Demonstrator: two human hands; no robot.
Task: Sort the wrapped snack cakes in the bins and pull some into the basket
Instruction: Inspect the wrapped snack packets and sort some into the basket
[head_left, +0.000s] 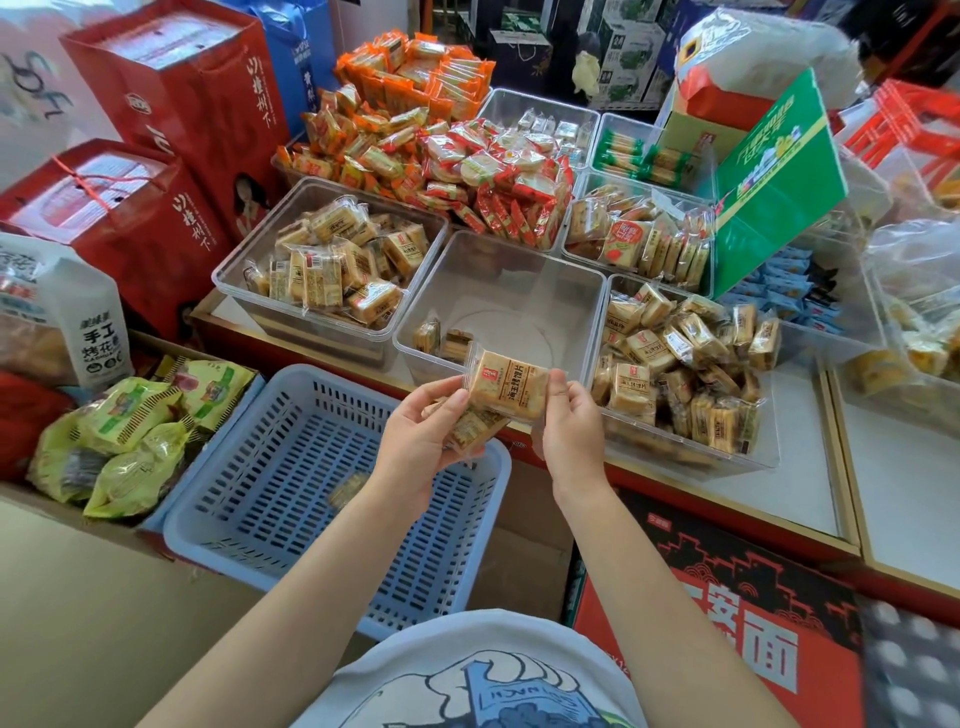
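The left hand (423, 434) holds a small stack of cakes (470, 428) in its curled fingers. The right hand (569, 428) pinches the top cake (506, 385) by its right edge, and the left thumb touches its left edge. Both hands are up in the air, over the far corner of the basket (291, 540) and the front edge of the counter (769, 493).

The basket is blue with slots in it. One cake (347, 489) lies on its floor.

Just past the hands is the middle bin (519, 291). It is clear and has only two cakes (444, 340) in its near left corner. The left bin (270, 306) beside it is about half full of the same cakes. The right bin (748, 457) is piled high with them.

Farther back are heaps of orange and red snacks (415, 130). Red boxes (171, 104) stand on the left. Green bags (130, 441) lie left of the basket.
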